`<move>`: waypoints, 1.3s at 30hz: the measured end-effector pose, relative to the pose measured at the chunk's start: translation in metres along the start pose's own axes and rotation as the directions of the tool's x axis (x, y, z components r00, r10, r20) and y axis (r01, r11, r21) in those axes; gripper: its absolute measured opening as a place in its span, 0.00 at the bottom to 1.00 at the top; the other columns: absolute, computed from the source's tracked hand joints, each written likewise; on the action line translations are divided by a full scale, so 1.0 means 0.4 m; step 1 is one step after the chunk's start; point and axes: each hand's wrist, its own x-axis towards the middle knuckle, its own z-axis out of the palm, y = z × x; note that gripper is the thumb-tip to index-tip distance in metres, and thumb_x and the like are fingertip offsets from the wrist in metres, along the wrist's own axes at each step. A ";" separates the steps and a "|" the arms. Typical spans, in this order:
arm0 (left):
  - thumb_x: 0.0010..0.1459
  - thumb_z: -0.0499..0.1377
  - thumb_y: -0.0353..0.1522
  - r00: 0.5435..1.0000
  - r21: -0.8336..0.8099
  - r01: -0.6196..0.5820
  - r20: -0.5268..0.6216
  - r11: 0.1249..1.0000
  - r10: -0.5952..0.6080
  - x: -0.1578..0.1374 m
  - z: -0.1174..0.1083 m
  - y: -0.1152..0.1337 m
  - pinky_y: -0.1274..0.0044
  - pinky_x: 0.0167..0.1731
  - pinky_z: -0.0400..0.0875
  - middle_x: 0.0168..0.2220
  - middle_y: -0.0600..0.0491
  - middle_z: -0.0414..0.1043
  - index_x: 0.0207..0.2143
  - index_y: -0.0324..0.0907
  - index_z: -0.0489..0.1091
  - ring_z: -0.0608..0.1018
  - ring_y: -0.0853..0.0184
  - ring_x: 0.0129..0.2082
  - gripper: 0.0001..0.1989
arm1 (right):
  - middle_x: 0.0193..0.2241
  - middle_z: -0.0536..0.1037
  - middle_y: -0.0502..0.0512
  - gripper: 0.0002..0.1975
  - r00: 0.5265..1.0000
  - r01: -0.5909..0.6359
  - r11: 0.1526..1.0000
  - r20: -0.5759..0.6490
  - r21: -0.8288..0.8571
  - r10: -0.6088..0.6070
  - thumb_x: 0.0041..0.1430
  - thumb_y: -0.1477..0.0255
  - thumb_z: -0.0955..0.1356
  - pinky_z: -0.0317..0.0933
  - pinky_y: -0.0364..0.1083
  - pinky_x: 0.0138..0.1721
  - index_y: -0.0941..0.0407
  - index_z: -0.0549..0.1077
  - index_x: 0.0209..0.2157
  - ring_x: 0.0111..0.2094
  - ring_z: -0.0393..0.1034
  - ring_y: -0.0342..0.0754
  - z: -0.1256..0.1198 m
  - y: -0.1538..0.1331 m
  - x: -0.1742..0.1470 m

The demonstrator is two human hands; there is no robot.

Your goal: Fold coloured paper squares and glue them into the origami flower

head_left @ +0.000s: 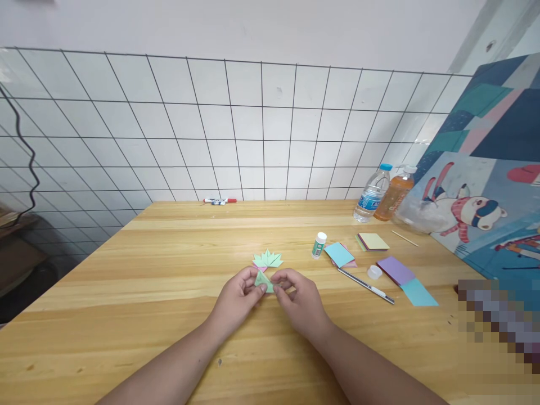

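Note:
Between my two hands is a small folded piece of green paper, triangular at its upper edge. My left hand pinches its left side between thumb and fingers. The fingertips of my right hand close on its right corner. Just beyond my fingers, a fan of pointed light-green folded paper lies on the table, with a bit of pink paper below its left part. My fingers hide some of the held piece.
Right of my hands are a glue bottle, blue paper squares, a utility knife, a clear cap, purple paper and a yellow-topped paper stack. Two bottles stand behind; a marker lies by the wall.

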 end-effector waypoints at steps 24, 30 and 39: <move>0.46 0.64 0.41 0.997 -0.062 0.076 0.015 0.995 -0.076 0.006 -0.018 0.015 0.81 0.24 0.65 0.27 0.53 0.72 0.33 0.39 0.67 0.73 0.71 0.25 0.17 | 0.38 0.76 0.52 0.17 0.995 0.079 0.997 0.056 0.009 -0.079 0.49 0.82 0.63 0.67 0.42 0.33 0.51 0.76 0.36 0.36 0.70 0.44 0.001 0.017 0.005; 0.46 0.64 0.41 0.997 -0.049 0.075 0.017 0.996 -0.074 0.005 -0.014 0.008 0.81 0.25 0.65 0.26 0.53 0.73 0.33 0.40 0.67 0.73 0.71 0.24 0.17 | 0.34 0.75 0.53 0.08 0.998 0.057 0.997 -0.002 0.046 -0.057 0.51 0.77 0.66 0.67 0.41 0.30 0.53 0.76 0.30 0.36 0.70 0.45 0.000 0.017 0.004; 0.48 0.63 0.41 0.997 -0.005 0.071 0.039 0.997 -0.071 0.002 -0.012 0.010 0.80 0.25 0.64 0.28 0.52 0.74 0.40 0.40 0.67 0.74 0.69 0.26 0.20 | 0.28 0.75 0.50 0.11 0.991 -0.126 0.979 -0.021 0.160 0.131 0.46 0.76 0.67 0.65 0.41 0.29 0.55 0.72 0.36 0.31 0.68 0.44 0.000 0.004 0.009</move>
